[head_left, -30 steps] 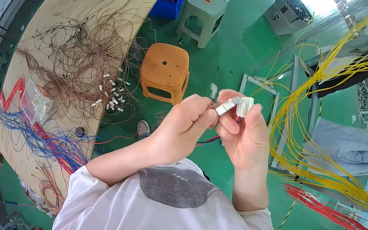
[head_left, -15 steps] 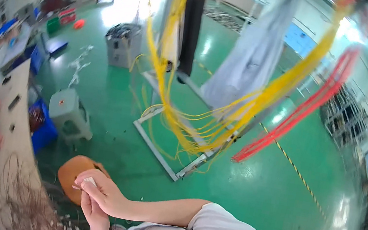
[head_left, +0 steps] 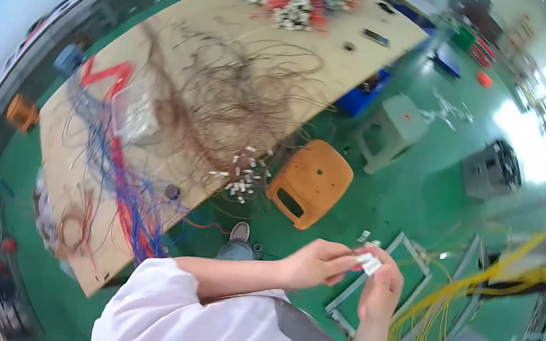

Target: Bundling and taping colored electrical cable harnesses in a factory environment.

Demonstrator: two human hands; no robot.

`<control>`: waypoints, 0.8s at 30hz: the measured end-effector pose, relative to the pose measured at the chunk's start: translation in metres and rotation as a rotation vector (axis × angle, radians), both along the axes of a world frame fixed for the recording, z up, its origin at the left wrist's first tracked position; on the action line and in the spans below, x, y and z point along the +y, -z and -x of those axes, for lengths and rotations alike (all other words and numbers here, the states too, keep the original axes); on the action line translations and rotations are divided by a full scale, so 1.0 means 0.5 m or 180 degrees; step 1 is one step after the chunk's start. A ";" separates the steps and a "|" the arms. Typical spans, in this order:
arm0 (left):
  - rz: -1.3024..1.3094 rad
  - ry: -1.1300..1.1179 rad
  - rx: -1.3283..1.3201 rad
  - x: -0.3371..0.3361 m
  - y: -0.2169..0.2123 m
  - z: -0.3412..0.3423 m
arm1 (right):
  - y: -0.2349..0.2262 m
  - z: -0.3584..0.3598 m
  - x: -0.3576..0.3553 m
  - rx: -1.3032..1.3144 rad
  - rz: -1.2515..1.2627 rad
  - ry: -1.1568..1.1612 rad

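Observation:
A small bunch of white plastic connectors point(head_left: 369, 262) is held up in front of me, between my two hands. My left hand point(head_left: 320, 265) reaches in from the left, its thumb and fingers pinched at the near side of the connectors. My right hand point(head_left: 382, 286) is curled around them from the other side, palm up. More small pale pieces point(head_left: 365, 236) show just beyond the fingertips, blurred. Whether wires run from the connectors inside my grip is hard to make out.
Left of me, a wooden table point(head_left: 206, 9) carries tangled brown wires point(head_left: 244, 85), white connectors point(head_left: 243, 176), blue wires point(head_left: 98, 147) and red bundles. An orange stool point(head_left: 319, 179) stands by its edge, a grey stool point(head_left: 393, 130) behind. Yellow cables point(head_left: 463, 292) hang over a metal frame at right.
My view has swung left, bringing the table into full sight and the yellow cables to the right. My hands stay together around white connectors, with the left hand now plainly visible.

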State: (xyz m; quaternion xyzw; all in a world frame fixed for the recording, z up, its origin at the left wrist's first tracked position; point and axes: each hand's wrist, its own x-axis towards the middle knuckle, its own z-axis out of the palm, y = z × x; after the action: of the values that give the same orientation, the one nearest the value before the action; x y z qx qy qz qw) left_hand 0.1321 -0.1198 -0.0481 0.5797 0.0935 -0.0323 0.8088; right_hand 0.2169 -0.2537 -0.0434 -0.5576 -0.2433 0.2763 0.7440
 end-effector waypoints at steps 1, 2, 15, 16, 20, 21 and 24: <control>0.0180 -0.0370 0.0322 0.041 -0.003 0.026 | 0.025 -0.006 0.055 0.0192 -0.0065 -0.0185; 0.0390 -0.0669 0.0660 0.087 -0.016 0.070 | 0.047 -0.006 0.109 0.0460 0.0120 -0.0450; 0.2967 -0.3195 0.0290 0.338 0.191 0.378 | 0.274 0.127 0.803 -0.3159 0.2110 -0.3674; 0.3003 -0.3291 0.0204 0.350 0.195 0.388 | 0.289 0.168 0.876 -0.3193 0.1667 -0.3547; 0.2938 -0.3936 0.0381 0.388 0.213 0.431 | 0.332 0.364 1.140 -0.3406 -0.0136 -0.2817; 0.2808 -0.4100 0.0374 0.397 0.218 0.442 | 0.348 0.405 1.190 -0.3665 0.0073 -0.3021; 0.2572 -0.4542 0.0441 0.446 0.188 0.471 | 0.441 0.473 1.305 -0.4657 0.1149 -0.3630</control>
State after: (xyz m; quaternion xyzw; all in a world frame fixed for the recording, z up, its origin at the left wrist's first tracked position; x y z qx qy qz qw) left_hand -0.1033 0.1032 -0.1424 0.0418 0.4704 0.4226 0.7736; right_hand -0.0198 0.3987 -0.2639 -0.4962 -0.8393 0.2136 0.0617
